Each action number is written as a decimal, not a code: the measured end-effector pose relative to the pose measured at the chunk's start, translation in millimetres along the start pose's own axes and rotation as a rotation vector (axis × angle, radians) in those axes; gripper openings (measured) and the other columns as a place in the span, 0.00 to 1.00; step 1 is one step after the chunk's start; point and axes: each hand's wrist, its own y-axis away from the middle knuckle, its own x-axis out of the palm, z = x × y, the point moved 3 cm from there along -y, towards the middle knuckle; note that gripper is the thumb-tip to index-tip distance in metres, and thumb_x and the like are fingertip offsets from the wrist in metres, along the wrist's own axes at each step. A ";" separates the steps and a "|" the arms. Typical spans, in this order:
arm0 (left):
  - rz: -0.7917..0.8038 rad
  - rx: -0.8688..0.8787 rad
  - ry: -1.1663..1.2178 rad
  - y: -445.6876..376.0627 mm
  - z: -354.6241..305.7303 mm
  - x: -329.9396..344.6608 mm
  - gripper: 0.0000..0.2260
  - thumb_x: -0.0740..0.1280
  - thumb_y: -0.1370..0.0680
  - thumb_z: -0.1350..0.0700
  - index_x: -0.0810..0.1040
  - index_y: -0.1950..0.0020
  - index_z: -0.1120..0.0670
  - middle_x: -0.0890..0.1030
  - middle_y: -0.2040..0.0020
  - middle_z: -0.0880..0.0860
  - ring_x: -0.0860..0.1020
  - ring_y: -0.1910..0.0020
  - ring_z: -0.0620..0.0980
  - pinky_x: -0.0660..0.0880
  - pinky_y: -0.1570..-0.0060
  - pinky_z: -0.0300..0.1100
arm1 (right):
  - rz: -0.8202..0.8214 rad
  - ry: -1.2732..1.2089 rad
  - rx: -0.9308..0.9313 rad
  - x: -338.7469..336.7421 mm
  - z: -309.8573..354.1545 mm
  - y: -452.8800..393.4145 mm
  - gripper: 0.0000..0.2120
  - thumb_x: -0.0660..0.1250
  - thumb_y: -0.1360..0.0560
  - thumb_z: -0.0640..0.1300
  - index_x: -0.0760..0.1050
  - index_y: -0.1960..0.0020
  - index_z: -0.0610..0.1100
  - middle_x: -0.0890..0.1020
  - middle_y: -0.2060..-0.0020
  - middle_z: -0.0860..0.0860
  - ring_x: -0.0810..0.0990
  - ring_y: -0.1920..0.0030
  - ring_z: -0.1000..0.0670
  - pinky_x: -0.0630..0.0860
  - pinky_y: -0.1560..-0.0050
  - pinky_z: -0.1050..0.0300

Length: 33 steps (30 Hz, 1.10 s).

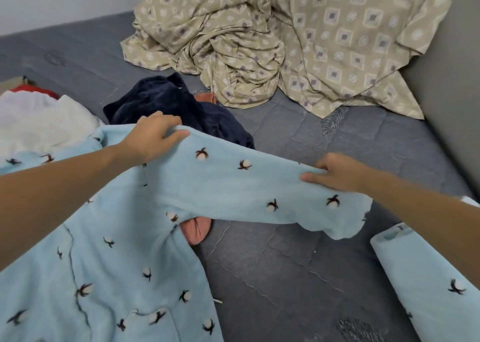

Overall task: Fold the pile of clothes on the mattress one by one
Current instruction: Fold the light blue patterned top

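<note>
- Fleece, light blue with little cotton-boll prints: that's the robe [109,251] on the grey mattress [298,263], and it looks thick, soft and floppy, so it'll sag wherever it isn't held.
- Left hand [153,136] pinches the sleeve [233,191] at the shoulder end, thumb on top and fingers curled under.
- Right hand [335,173] grips the same sleeve near the cuff, fingers wrapped over the top edge.
- Sleeve runs straight between the two hands, long axis going from left hand across to right hand, cuff drooping just past the right hand.
- Robe body lies below the left hand, spread toward me.
- Best grab spots, I'd say: seams and cuff, since it isn't slippery, just bulky.
- Dark navy garment [179,108] sits just beyond the left hand.
</note>
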 end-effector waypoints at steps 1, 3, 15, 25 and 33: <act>0.002 -0.007 0.010 -0.3 -0.3 -0.3 0.14 0.62 0.15 0.44 0.76 0.54 0.52 0.78 0.59 0.50 0.71 0.52 0.53 0.64 0.48 0.53 | 0.002 0.037 0.018 -0.2 -4.4 0.1 0.33 0.64 0.26 0.73 0.67 0.70 0.45 0.68 0.75 0.49 0.66 0.74 0.49 0.63 0.69 0.51; 0.010 -0.021 0.017 -1.4 -1.1 -0.2 0.14 0.62 0.16 0.44 0.77 0.54 0.52 0.78 0.59 0.50 0.71 0.51 0.53 0.63 0.48 0.52 | 0.025 0.097 0.044 2.7 -13.6 1.0 0.32 0.64 0.25 0.72 0.68 0.69 0.44 0.69 0.75 0.48 0.67 0.73 0.49 0.63 0.68 0.53; -0.020 -0.041 0.015 -9.6 -2.2 14.1 0.14 0.63 0.16 0.44 0.75 0.56 0.52 0.76 0.62 0.53 0.70 0.51 0.55 0.65 0.43 0.57 | 0.038 0.004 0.096 41.4 -47.9 7.2 0.14 0.64 0.17 0.58 0.72 0.50 0.47 0.79 0.55 0.51 0.78 0.56 0.47 0.72 0.57 0.49; -0.289 0.052 -0.261 2.4 -8.2 26.4 0.14 0.64 0.16 0.48 0.71 0.54 0.57 0.72 0.56 0.56 0.66 0.53 0.58 0.60 0.53 0.53 | -0.617 0.405 0.179 77.5 -12.6 23.0 0.15 0.67 0.23 0.41 0.72 0.38 0.42 0.74 0.39 0.41 0.74 0.42 0.37 0.72 0.47 0.42; -0.317 0.127 -0.103 41.7 7.9 17.1 0.19 0.60 0.18 0.49 0.71 0.29 0.56 0.71 0.38 0.58 0.69 0.43 0.59 0.69 0.43 0.54 | -0.378 0.232 0.192 124.1 59.5 21.8 0.30 0.50 0.14 0.54 0.50 0.16 0.44 0.53 0.16 0.43 0.50 0.17 0.41 0.52 0.19 0.37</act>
